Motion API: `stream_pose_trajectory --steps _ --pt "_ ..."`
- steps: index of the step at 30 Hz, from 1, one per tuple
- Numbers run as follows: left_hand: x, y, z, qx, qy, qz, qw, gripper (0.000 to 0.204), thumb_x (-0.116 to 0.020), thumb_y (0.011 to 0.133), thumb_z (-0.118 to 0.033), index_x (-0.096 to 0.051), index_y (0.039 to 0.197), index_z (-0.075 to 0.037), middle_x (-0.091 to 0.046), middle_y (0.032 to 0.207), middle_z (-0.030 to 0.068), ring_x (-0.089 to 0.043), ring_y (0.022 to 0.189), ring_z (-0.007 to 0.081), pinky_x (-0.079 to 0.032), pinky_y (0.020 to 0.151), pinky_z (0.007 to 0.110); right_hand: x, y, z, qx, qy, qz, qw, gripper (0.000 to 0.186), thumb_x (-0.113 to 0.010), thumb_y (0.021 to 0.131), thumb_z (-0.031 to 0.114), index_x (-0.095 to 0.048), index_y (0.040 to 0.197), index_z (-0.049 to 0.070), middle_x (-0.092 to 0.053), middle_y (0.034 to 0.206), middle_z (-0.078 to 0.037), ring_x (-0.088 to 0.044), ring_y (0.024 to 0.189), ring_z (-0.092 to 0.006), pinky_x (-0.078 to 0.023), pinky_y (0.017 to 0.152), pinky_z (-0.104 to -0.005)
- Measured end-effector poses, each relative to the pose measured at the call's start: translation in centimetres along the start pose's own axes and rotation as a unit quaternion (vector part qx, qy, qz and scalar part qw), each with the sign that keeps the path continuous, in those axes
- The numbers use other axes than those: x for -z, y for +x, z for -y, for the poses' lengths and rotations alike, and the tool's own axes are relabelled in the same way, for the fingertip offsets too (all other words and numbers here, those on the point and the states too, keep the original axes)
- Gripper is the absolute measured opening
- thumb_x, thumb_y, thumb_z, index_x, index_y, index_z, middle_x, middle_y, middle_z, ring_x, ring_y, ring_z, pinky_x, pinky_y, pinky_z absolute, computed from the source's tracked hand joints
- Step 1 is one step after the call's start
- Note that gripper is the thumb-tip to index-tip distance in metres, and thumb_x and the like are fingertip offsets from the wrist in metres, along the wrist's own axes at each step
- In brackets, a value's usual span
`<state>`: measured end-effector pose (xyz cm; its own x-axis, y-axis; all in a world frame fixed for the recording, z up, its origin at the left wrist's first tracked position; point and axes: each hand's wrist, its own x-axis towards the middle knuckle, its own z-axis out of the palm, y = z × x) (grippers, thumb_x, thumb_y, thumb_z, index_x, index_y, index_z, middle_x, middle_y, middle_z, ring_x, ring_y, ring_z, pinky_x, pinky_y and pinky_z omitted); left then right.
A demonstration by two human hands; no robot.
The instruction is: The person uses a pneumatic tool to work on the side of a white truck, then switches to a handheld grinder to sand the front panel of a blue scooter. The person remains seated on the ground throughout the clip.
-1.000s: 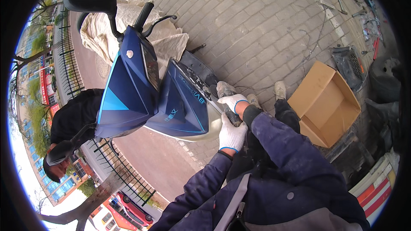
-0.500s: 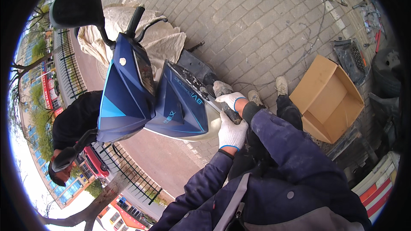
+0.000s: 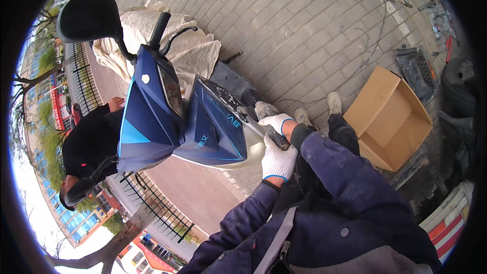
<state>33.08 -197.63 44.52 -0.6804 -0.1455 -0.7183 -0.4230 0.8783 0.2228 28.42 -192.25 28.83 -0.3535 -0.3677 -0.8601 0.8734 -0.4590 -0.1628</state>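
Observation:
Both hands wear white knit gloves with blue cuffs. My right hand point(image 3: 274, 118) wraps over a dark, worn cylindrical piece point(image 3: 276, 136), its finger side grey with dirt. My left hand point(image 3: 278, 159) is closed against the rounded lower end of that same piece, its fingertips hidden beneath. Whether the piece is a tool or a scooter part I cannot tell. It lies along the edge of the blue scooter panel point(image 3: 215, 127), which has a pale lower rim. The panel adjoins the scooter's blue front cowl point(image 3: 144, 116).
An open cardboard box point(image 3: 388, 119) stands at the right by my feet. Beyond it lies a black plastic part point(image 3: 416, 71). A beige cloth point(image 3: 195, 50) drapes behind the handlebar point(image 3: 160, 30). A person in black point(image 3: 94, 134) bends beyond the cowl, and a mirror point(image 3: 90, 18) sticks out.
My left hand has slid slightly down, so more of the cylinder's end shows. The person in black has shifted, and a bare hand now shows beside the cowl.

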Motion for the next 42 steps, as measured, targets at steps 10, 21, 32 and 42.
stream_pose_trajectory --steps 10,21,32,42 --pt "0.3 2.6 -1.4 -0.08 0.005 -0.113 0.99 0.098 -0.077 0.094 -0.04 -0.031 0.165 0.009 -0.075 0.124 0.036 -0.075 0.115 0.05 -0.06 0.1 0.05 0.0 3.1 4.9 0.043 -0.027 0.119 0.992 0.037 -0.085 0.095 0.033 -0.082 0.12 0.006 -0.08 0.108 -0.009 -0.072 0.094 -0.0219 -0.055 0.088 -0.0369" --pt "-1.5 1.4 -2.6 -0.021 0.001 -0.067 0.998 0.102 -0.08 0.091 -0.038 -0.03 0.163 0.015 -0.067 0.135 0.0413 -0.072 0.118 0.0524 -0.06 0.102 0.051 2.0 1.5 3.8 0.043 -0.068 0.111 0.991 0.034 -0.078 0.101 0.031 -0.084 0.124 0.007 -0.081 0.12 -0.003 -0.071 0.106 -0.0163 -0.052 0.096 -0.0316" --pt "-2.6 -0.2 -3.0 0.036 -0.01 -0.003 0.999 0.105 -0.077 0.094 -0.046 -0.029 0.163 0.016 -0.069 0.131 0.042 -0.071 0.124 0.0526 -0.057 0.106 0.05 4.0 1.3 0.5 -0.078 -0.017 0.083 0.993 0.047 -0.085 0.095 0.028 -0.079 0.132 0.0 -0.079 0.126 -0.006 -0.069 0.115 -0.018 -0.049 0.104 -0.0322" --pt "-3.3 0.0 -1.2 -0.029 -0.003 -0.047 0.998 0.108 -0.079 0.094 -0.044 -0.023 0.168 0.012 -0.064 0.139 0.0441 -0.069 0.125 0.0553 -0.057 0.106 0.052 3.5 0.2 0.8 -0.01 -0.034 0.057 0.998 0.051 -0.088 0.09 0.038 -0.082 0.123 0.0 -0.08 0.116 -0.011 -0.072 0.102 -0.0233 -0.054 0.092 -0.0371"
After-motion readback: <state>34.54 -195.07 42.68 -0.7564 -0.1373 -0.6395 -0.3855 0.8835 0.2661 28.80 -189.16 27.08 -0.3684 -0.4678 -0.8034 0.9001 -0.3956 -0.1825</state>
